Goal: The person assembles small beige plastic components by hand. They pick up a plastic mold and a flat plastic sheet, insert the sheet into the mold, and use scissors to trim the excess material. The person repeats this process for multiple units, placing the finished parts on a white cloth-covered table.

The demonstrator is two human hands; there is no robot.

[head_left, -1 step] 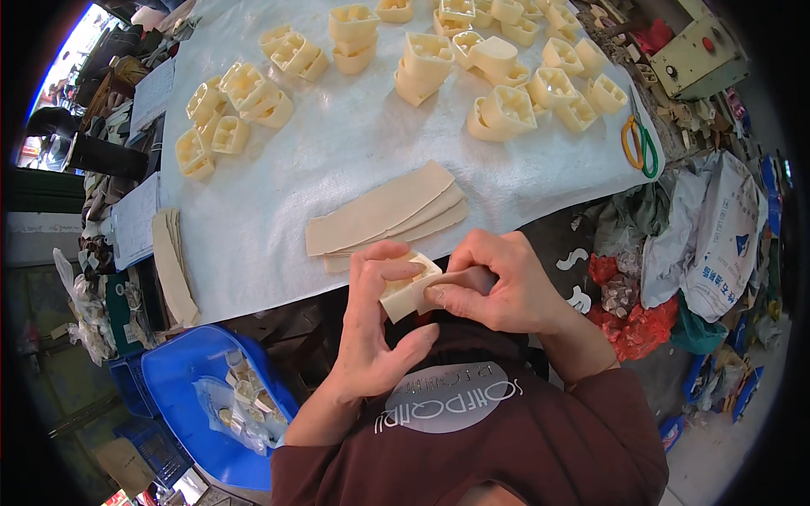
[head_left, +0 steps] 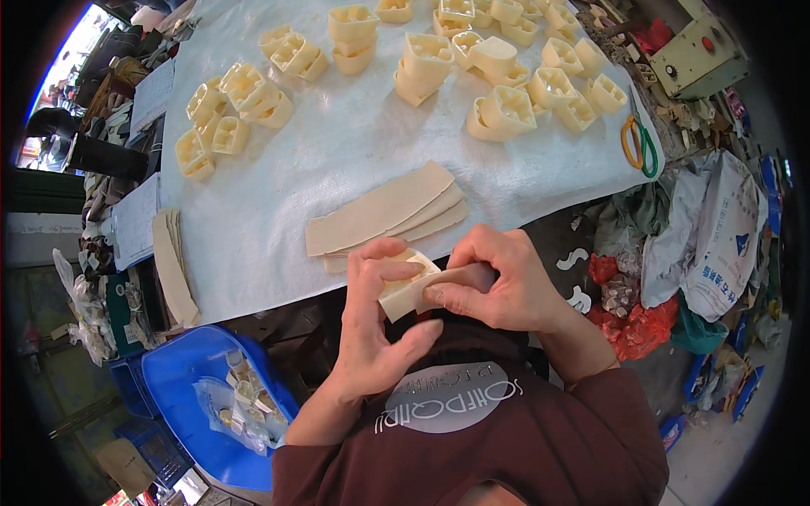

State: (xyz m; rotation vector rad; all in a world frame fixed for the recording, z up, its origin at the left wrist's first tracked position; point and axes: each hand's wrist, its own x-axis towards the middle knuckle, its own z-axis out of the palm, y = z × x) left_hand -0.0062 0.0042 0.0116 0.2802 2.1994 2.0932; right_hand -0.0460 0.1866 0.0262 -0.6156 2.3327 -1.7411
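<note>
My left hand point(head_left: 364, 341) grips a cream, hollow plastic shoe heel point(head_left: 401, 302) in front of my chest, fingers over its far side and the thumb stretched out below. With fingers and thumb pinched, my right hand point(head_left: 498, 282) holds a beige leather strip point(head_left: 466, 277) against the heel's right side. Part of the strip is hidden by the right fingers. Just beyond my hands, several flat beige strips point(head_left: 380, 211) lie fanned in a stack near the table's front edge.
Cream heels point(head_left: 506, 114) stand in clusters across the white-covered table point(head_left: 278, 219). More strips point(head_left: 173, 270) hang at its left edge. Scissors point(head_left: 641, 148) with orange and green handles lie at the right. A blue tub point(head_left: 173, 371) sits lower left; bags point(head_left: 709, 244) are piled right.
My right hand has risen very slightly, and the fingers of my left hand have shifted a little on the heel. Otherwise the scene looks the same.
</note>
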